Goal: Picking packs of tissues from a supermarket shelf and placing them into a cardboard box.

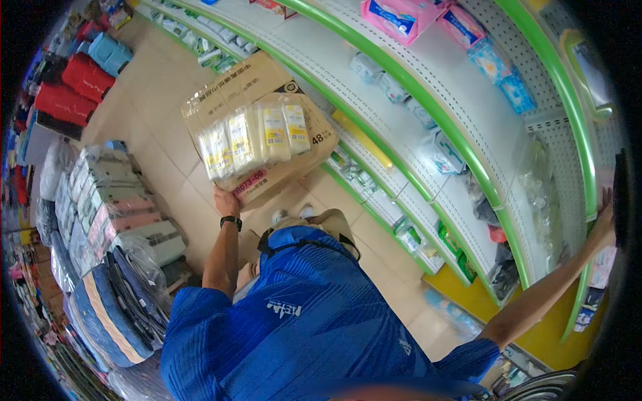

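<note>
My left hand [226, 201], with a dark watch at the wrist, grips the near left corner of a cardboard carton [281, 183]. The carton bears printing and a pink label. Several white-and-yellow plastic-wrapped packs [273, 131] stand in a row on it, close against the shelving. Far off to the right, my right hand [607, 213] reaches up beside the end of the shelving, near a dark object [622, 198] at the picture's rim. Its fingers are partly lost there, and whether they hold anything is unclear.
White shelves [346, 75] with green edge strips run along the right. They carry pink packs [396, 20], white packs [441, 153] and plastic-wrapped goods. Stacked storage boxes [125, 210], folded blue textiles [108, 316] and red bins [67, 103] line the left. A tiled floor [155, 130] lies between.
</note>
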Demonstrator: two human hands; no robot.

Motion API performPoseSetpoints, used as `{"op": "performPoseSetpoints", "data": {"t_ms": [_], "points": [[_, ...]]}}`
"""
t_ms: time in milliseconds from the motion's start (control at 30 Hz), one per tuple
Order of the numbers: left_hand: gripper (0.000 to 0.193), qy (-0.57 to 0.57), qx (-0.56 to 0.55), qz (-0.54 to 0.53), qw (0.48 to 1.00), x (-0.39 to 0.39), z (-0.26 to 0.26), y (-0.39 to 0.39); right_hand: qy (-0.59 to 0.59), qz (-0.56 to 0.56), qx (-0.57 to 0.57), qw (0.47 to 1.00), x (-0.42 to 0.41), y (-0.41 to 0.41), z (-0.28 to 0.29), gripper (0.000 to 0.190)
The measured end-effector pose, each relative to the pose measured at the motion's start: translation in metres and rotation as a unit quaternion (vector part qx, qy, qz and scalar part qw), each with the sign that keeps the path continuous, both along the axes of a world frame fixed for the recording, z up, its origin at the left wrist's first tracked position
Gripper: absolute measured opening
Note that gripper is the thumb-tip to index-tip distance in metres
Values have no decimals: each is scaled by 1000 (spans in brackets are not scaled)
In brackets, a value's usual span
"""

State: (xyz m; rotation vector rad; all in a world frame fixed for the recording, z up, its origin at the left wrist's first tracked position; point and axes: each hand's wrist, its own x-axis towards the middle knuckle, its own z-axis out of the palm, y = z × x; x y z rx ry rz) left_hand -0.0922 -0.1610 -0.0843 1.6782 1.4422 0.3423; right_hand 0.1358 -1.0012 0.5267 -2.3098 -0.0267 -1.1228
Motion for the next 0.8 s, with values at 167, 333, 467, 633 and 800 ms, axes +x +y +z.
{"op": "performPoseSetpoints", "data": {"t_ms": [167,333,467,633,800], "points": [[71,-139,-76,156,975,-24,-72,41,7,-2,-52,999,14,-9,3,47],[67,-89,256,46,961,16,45,8,-15,-34,-57,998,8,7,-1,48],[65,-107,312,-109,938,57,112,-15,-5,-67,-69,995,3,19,0,50],[65,-33,259,-212,942,85,122,-37,-11,-64,-94,993,5,2,-4,49],[72,35,260,-257,930,94,139,-41,-38,-65,-101,992,5,14,-6,50]]}}
